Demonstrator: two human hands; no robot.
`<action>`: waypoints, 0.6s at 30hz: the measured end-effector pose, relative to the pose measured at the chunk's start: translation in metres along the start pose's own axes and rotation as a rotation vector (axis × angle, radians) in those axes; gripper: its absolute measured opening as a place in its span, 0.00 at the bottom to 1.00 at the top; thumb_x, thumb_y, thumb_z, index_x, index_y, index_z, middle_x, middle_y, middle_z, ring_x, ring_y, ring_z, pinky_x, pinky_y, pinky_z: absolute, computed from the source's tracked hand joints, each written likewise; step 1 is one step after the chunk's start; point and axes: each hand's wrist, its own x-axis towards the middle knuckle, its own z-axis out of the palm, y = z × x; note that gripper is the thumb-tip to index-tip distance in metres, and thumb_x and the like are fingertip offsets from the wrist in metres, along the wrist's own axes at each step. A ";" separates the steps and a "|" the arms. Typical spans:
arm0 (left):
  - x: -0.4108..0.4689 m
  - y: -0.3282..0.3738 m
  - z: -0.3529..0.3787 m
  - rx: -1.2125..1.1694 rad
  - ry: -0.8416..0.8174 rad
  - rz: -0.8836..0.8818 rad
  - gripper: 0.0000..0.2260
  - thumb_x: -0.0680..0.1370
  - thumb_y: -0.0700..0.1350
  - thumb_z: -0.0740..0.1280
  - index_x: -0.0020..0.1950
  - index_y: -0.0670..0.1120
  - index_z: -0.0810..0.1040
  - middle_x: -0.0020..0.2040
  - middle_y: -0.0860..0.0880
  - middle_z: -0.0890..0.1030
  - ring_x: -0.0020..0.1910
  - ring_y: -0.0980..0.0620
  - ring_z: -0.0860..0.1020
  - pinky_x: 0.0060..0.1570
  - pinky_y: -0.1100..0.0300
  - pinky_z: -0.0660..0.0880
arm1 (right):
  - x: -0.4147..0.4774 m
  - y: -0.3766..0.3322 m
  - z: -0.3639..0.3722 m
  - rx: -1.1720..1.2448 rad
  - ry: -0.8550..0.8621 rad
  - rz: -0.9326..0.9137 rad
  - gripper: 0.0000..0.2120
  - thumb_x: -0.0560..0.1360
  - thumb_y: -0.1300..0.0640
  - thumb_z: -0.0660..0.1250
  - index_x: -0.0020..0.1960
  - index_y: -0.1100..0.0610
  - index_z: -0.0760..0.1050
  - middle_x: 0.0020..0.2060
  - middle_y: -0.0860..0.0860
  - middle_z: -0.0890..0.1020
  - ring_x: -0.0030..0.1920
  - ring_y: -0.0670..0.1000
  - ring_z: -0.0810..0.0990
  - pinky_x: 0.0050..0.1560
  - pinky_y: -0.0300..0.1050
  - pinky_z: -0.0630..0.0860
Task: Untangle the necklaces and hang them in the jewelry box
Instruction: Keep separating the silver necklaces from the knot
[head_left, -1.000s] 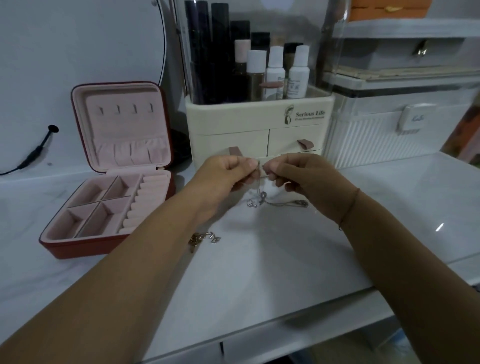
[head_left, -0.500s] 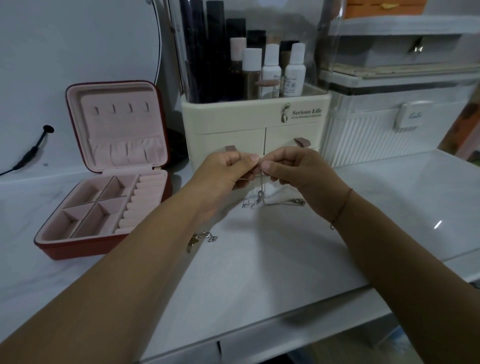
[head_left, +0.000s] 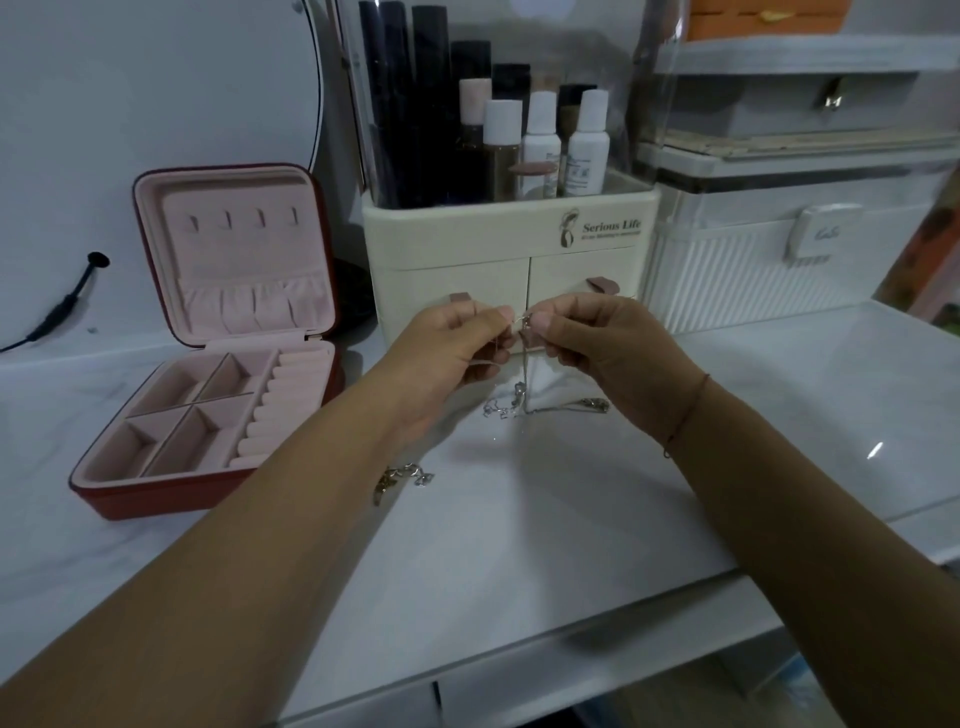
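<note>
The left hand (head_left: 457, 353) and the right hand (head_left: 608, 353) meet thumb to thumb above the table (head_left: 571, 519). Each has its fingers curled, and each pinches the top of a silver necklace (head_left: 519, 389) between thumb and forefinger. The two pinches sit just beside each other. From there the thin chain hangs straight down. Its lower part lies on the table under the hands, with small pendants spread out to either side. A thin cord bracelet (head_left: 685, 415) circles the right wrist.

A second necklace (head_left: 402, 475) lies in a small heap on the table, right against the left forearm and partly hidden by it.

Further left, the jewelry box (head_left: 156, 501) stands open, red outside and pink inside. Its lid (head_left: 249, 270) is upright, with a row of four hooks (head_left: 244, 218) near the top, all bare, and a gathered pocket below them. The base shows four square compartments and a column of ring rolls.

Behind the hands is a cream organizer (head_left: 509, 249) with two drawers and bottles (head_left: 540, 140) on top. A white ribbed storage box (head_left: 753, 280) sits to its right. A black cable (head_left: 67, 301) rests at the far left.
</note>
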 end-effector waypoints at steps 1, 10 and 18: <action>0.000 0.000 0.000 0.005 0.001 0.005 0.08 0.78 0.42 0.65 0.41 0.42 0.77 0.34 0.48 0.78 0.34 0.55 0.74 0.40 0.64 0.73 | 0.000 0.000 0.000 -0.014 0.012 -0.008 0.03 0.75 0.63 0.69 0.44 0.58 0.81 0.34 0.51 0.79 0.33 0.42 0.74 0.39 0.35 0.71; -0.002 -0.003 0.003 0.171 0.073 0.163 0.07 0.77 0.39 0.67 0.49 0.35 0.79 0.38 0.42 0.81 0.36 0.53 0.76 0.38 0.66 0.75 | -0.004 -0.002 0.008 -0.235 0.096 -0.163 0.03 0.72 0.65 0.72 0.42 0.59 0.82 0.31 0.46 0.83 0.33 0.39 0.78 0.41 0.25 0.72; -0.002 -0.003 0.001 0.103 0.057 0.149 0.05 0.76 0.36 0.68 0.50 0.36 0.81 0.37 0.46 0.83 0.38 0.52 0.79 0.43 0.63 0.77 | -0.005 -0.001 0.010 -0.342 0.104 -0.193 0.05 0.74 0.60 0.70 0.40 0.55 0.83 0.36 0.55 0.85 0.36 0.52 0.75 0.43 0.51 0.76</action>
